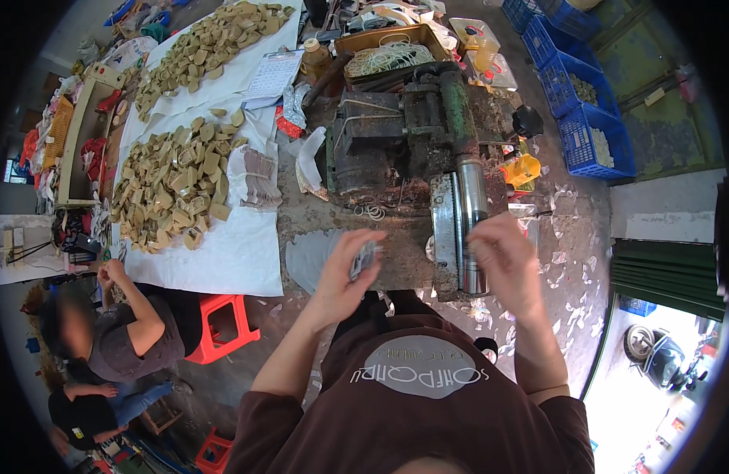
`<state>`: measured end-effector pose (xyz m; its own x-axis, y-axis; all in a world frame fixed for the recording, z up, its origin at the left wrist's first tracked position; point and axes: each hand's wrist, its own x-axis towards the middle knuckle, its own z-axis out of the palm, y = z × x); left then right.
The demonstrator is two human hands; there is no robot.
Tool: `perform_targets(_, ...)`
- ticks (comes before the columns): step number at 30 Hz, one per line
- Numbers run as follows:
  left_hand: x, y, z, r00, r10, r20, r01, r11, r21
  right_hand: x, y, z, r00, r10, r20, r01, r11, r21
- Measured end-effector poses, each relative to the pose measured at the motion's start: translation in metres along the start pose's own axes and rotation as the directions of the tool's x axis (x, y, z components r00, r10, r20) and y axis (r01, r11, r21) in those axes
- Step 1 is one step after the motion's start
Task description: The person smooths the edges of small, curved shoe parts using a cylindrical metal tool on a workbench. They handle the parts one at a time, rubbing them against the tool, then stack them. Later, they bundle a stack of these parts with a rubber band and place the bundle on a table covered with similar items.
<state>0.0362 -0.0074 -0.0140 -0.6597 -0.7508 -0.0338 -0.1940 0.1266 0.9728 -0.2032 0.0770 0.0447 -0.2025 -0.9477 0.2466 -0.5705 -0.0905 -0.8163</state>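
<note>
Evidently, our left hand curls around a small translucent piece, its direction unclear to us; our right hand, blurred, is at the steel roller, its grip indeterminable. We judge the step to be handling beside the roller, the next move calling for careful placement. Right of the surface's middle, the roller's long axis runs from us toward the machine.

The wearer's two hands, two tan-piece heaps, two red stools, one clipboard
</note>
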Motion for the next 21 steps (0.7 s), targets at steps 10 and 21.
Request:
perform_targets(10,0.028,0.058,0.078,0.984,0.114,-0.135,-0.176,0.690,-0.702,-0.006,-0.013,0.043,0.949,-0.224,-0.222,0.186,0.966,-0.181)
perform_targets(21,0.026,0.027,0.043,0.995,-0.028,-0.098,0.027,1.000,-0.015,0.007,0.040,-0.064,0.982,0.186,-0.031,-0.187,0.935,-0.302)
